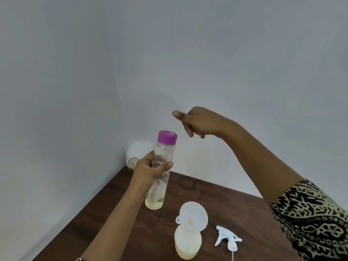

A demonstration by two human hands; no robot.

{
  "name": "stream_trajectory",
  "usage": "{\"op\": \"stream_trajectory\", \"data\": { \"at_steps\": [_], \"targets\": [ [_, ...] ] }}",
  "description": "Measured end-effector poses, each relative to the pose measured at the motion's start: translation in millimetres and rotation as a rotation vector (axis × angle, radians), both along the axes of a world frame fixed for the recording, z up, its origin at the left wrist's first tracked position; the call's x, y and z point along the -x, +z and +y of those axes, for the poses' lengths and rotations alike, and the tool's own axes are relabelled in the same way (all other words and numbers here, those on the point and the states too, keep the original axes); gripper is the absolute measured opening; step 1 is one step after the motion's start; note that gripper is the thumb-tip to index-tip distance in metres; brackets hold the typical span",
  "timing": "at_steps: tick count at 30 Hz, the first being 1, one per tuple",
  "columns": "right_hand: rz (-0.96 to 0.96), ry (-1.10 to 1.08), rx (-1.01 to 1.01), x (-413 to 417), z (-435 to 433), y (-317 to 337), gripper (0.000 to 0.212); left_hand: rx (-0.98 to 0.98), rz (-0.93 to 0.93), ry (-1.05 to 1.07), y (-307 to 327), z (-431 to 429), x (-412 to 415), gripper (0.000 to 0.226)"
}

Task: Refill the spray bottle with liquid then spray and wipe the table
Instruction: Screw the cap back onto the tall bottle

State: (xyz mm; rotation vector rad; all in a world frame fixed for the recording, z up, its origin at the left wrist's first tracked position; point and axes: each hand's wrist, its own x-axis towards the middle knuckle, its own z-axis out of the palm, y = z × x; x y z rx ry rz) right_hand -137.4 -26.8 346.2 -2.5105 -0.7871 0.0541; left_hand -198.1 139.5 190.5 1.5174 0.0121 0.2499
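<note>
The left grip (148, 174) is wrapped round the middle of a clear bottle (164, 157), holding it nearly upright above the bench (231, 200). A purple cap (167, 137) sits on the bottle, and a little yellowish liquid lies at its bottom. The right grip (199, 122) hangs higher and to the right, apart from the cap, fingers curled in and thumb out, seemingly clenched on nothing. Its arm wears a patterned sleeve (310, 219).

The spray bottle (187, 245) stands near the bench's front edge, partly filled with pale yellow liquid, a white funnel (194, 216) tilted in its neck. Its spray head (226, 238) lies on the bench just to the right. A white fluffy thing (140, 147) sits in the far corner.
</note>
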Motion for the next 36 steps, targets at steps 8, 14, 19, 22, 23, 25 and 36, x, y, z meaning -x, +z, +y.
{"op": "stream_trajectory", "data": {
  "at_steps": [8, 14, 19, 22, 23, 25, 36],
  "targets": [
    [0.057, 0.36, 0.121, -7, 8, -28, 0.05, -0.018, -0.008, -0.074, -6, -1, 2, 0.047],
    [-0.007, 0.371, 0.034, -14, 16, -36, 0.048, -0.074, -0.063, 0.035, -17, -5, 3, 0.023],
    [-0.01, 0.338, -0.019, -13, 32, -46, 0.051, -0.07, -0.106, 0.145, -27, -10, -1, 0.029],
    [-0.005, 0.33, 0.022, -18, 39, -55, 0.054, -0.129, -0.081, 0.227, -39, -8, -6, 0.047],
    [-0.006, 0.328, 0.035, -21, 39, -59, 0.055, -0.142, -0.063, 0.234, -42, -7, -8, 0.051],
    [0.007, 0.315, 0.039, -27, 38, -72, 0.061, -0.141, -0.007, 0.202, -48, -3, -15, 0.057],
    [0.165, -0.101, -0.243, -74, 31, -181, 0.06, -0.662, 0.349, 0.094, -133, 16, -69, 0.114]
  ]
}}
